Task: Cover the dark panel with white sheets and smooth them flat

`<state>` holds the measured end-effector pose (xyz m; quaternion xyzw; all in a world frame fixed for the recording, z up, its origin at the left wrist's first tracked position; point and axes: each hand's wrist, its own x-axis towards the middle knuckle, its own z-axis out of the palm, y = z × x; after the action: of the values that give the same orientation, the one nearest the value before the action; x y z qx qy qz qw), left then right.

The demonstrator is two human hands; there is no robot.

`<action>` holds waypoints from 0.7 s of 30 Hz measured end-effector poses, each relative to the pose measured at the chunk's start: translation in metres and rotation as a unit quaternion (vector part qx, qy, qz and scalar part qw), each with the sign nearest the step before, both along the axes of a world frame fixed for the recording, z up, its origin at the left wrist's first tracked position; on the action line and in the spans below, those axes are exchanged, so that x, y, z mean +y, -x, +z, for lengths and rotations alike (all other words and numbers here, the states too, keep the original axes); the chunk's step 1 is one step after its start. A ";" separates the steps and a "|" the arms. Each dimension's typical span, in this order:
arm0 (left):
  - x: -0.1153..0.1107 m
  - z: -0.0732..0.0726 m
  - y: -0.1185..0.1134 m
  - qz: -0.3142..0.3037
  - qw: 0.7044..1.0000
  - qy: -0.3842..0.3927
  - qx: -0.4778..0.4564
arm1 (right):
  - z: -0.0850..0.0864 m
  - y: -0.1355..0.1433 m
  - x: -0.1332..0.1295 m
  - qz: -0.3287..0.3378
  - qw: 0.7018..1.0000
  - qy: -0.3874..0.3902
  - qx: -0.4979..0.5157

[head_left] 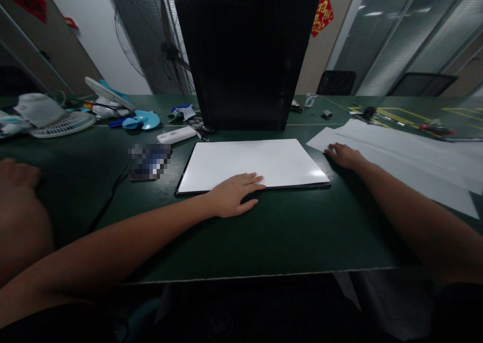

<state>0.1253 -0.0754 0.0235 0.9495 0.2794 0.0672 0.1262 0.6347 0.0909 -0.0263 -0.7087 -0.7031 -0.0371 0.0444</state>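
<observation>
Left hand (236,194), spread, at six o'clock on white panel (256,159).
Likely stiff, slick; hold by edges. Right hand (345,157): grip unclear.

Wears plain black sleeves (64,323), leaving the forearms (154,232) bare. Has a bare left hand (234,196) and a bare right hand (344,157), with slim fingers (252,179). Shows dark clothing (287,308) low down, bearing a faint round mark (221,326), too dim to read.

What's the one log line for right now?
left hand: touching white panel, near edge | right hand: on edge of white paper | black panel: upright behind white panel
</observation>
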 end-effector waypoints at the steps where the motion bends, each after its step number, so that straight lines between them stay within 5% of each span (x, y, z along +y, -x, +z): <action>1: 0.000 0.000 0.000 -0.001 1.000 0.000 -0.001 | 0.000 -0.001 0.000 0.002 1.000 -0.002 0.000; 21: -0.001 0.002 -0.001 0.002 1.000 0.003 0.004 | -0.001 -0.002 0.001 -0.004 1.000 0.003 0.001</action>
<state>0.1262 -0.0763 0.0253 0.9488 0.2818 0.0625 0.1281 0.6367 0.0922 -0.0273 -0.7114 -0.7006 -0.0345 0.0427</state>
